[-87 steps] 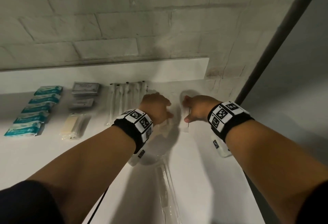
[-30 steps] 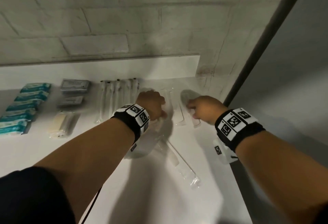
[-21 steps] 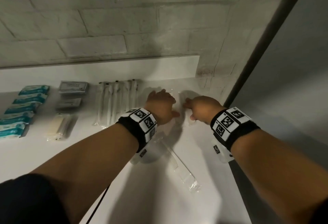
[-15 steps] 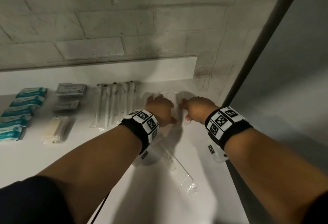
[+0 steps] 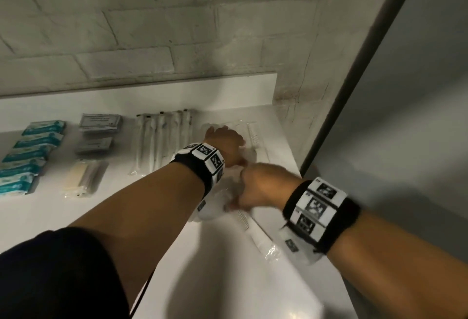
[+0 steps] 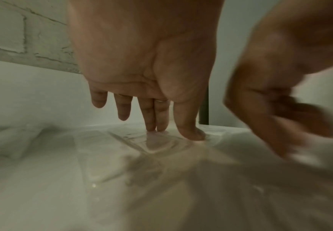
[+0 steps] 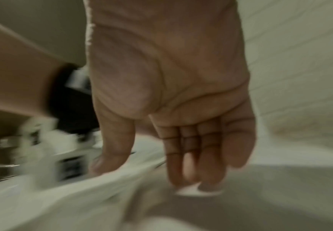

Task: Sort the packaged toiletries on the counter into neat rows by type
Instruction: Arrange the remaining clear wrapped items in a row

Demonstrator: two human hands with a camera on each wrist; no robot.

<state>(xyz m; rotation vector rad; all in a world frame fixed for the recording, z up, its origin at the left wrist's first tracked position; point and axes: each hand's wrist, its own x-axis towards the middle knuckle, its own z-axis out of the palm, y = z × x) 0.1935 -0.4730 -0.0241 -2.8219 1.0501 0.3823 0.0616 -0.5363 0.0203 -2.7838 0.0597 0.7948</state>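
Clear-wrapped combs (image 5: 253,136) lie in a row at the back right of the white counter (image 5: 228,280). My left hand (image 5: 225,141) rests on them with straight fingers; in the left wrist view its fingertips (image 6: 151,128) press on a clear wrapper (image 6: 122,140). One loose wrapped comb (image 5: 255,232) lies slanted nearer to me. My right hand (image 5: 255,189) is over its far end, fingers pointing down. In the blurred right wrist view the right hand (image 7: 147,168) touches the white surface with straight fingers (image 7: 191,164) and holds nothing I can make out.
Further left stand sorted rows: wrapped toothbrushes (image 5: 162,141), grey boxes (image 5: 100,124), teal packets (image 5: 33,151) and a yellowish packet (image 5: 81,179). A low white backsplash (image 5: 152,93) and a brick wall close the back. The counter's right edge (image 5: 293,164) is close to both hands.
My right hand has drawn back from the back row towards me, onto the loose comb. My left hand stays on the combs at the back.
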